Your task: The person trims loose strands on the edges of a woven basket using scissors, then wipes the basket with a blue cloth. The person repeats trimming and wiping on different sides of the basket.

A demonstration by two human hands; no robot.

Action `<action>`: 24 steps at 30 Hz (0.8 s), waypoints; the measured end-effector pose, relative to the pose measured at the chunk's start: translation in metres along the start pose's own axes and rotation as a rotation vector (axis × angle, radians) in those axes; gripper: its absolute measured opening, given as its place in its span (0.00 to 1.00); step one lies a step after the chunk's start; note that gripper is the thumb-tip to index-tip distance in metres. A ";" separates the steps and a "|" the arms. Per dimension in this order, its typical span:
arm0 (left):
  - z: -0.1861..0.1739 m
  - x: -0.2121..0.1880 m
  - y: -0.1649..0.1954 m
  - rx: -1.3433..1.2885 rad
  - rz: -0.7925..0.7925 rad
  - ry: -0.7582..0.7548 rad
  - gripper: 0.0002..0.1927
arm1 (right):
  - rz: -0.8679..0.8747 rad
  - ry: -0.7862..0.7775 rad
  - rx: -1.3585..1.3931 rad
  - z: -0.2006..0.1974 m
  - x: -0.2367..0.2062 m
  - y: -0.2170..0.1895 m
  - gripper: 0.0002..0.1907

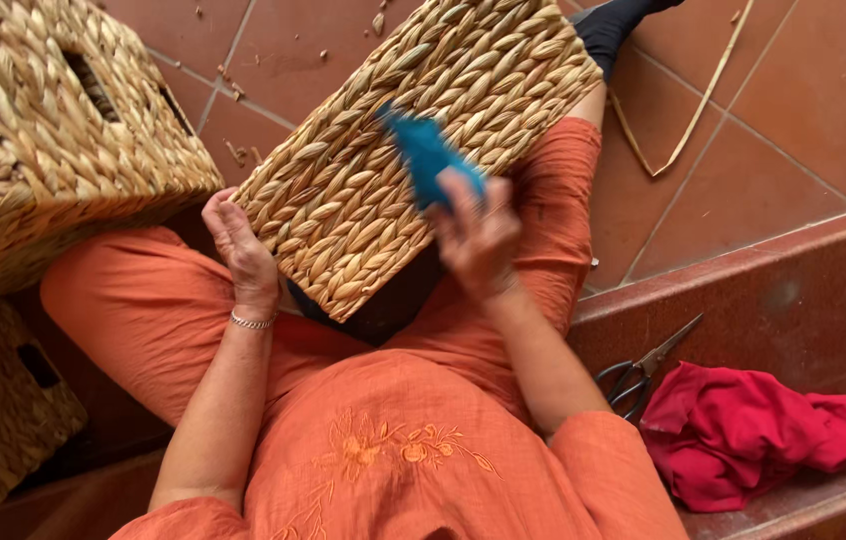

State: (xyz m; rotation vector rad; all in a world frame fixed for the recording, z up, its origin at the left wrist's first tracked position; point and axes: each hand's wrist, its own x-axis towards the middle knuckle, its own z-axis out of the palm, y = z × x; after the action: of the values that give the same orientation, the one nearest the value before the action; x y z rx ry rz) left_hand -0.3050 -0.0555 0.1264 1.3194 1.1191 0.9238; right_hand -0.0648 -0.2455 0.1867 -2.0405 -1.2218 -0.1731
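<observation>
Woven basket (413,150) on lap, contents hidden, left hand (241,250) fingers curled on its corner, right hand (478,235) clamped on blue cloth (426,150) against it; second basket (43,130), scissors (643,372), red cloth (748,432) nearby.

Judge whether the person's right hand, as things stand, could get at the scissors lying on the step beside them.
Probably yes. The scissors lie in the open on the step, beside the red cloth on the right hand's side, with nothing across the way. That hand grips a blue thing, though, so it isn't free.
</observation>
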 end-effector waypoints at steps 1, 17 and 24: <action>-0.001 0.001 0.000 -0.008 0.020 -0.009 0.19 | 0.058 0.028 -0.050 -0.004 0.009 0.027 0.20; -0.007 0.011 -0.015 -0.068 0.059 0.014 0.17 | 1.242 0.137 1.049 0.038 -0.023 0.049 0.42; -0.006 0.010 -0.017 -0.026 0.046 0.032 0.17 | 1.026 -0.386 1.279 0.030 -0.093 -0.065 0.28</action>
State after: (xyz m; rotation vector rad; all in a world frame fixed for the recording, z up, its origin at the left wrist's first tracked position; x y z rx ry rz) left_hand -0.3102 -0.0455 0.1092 1.3182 1.1022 0.9931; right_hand -0.1745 -0.2740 0.1564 -1.2468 -0.1300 1.2034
